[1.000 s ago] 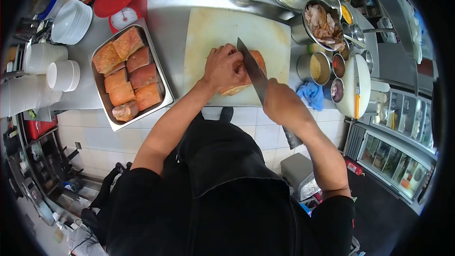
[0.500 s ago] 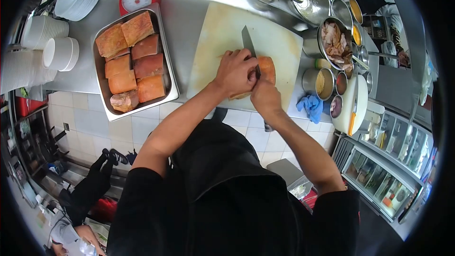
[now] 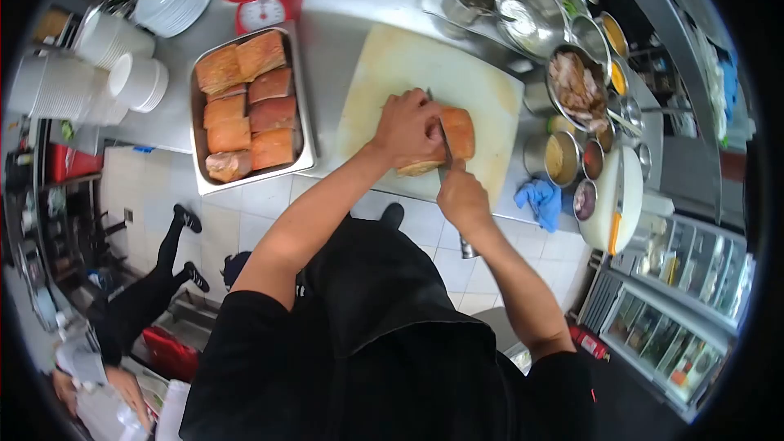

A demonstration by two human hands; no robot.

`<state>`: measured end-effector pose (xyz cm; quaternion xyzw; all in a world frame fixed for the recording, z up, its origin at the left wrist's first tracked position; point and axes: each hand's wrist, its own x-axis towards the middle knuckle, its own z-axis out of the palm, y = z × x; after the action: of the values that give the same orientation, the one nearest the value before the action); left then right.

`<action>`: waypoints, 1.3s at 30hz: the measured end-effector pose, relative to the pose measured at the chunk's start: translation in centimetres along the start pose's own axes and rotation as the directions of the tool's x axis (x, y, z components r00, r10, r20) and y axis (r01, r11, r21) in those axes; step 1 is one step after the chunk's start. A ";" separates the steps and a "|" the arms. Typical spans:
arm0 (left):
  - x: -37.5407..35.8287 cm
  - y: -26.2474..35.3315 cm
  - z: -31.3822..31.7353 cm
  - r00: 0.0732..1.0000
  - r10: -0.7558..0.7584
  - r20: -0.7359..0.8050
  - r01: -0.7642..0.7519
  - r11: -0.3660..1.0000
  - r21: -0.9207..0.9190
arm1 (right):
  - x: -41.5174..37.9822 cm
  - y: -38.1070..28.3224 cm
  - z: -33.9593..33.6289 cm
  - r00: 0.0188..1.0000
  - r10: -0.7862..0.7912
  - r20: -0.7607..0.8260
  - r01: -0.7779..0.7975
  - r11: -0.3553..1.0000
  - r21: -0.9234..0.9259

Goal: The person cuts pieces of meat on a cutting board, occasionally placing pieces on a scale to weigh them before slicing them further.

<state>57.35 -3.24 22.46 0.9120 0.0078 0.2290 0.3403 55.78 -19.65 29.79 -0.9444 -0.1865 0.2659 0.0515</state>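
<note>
A block of roasted pork [image 3: 460, 132] with orange-brown skin lies on the white cutting board [image 3: 384, 57]. Curled over its left part, my left hand [image 3: 408, 126] presses it down with bent fingers. My right hand [image 3: 463, 194] is wrapped round the handle of a knife [image 3: 445, 145]. The blade stands in or against the pork, just right of my left fingertips, and points away from me. How deep it has cut is hidden by my hand. A pale cut side of the pork shows below my left hand.
Left of the board is a metal tray [image 3: 308, 143] of roasted pork pieces, with a red scale [image 3: 269, 8] behind it. Stacked white bowls [image 3: 137, 82] stand farther left. To the right are several metal pots, a blue cloth [image 3: 539, 200] and an orange-handled knife [image 3: 615, 233]. Another person [image 3: 135, 302] is lower left.
My right hand has drawn the knife back toward me, so less blade sticks out beyond the pork. My left hand stays on the meat. The view has shifted slightly, and the other person's legs are farther apart.
</note>
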 end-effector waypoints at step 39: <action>-8.3 3.5 1.5 0.468 -0.873 -0.139 0.829 0.488 -0.272 | -6.8 6.0 -0.5 0.933 -0.099 -0.346 0.165 0.972 0.168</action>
<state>50.02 -8.27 20.26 0.7157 0.4869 0.1448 0.4792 52.63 -27.83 32.37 -0.9515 -0.2116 0.1139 0.1922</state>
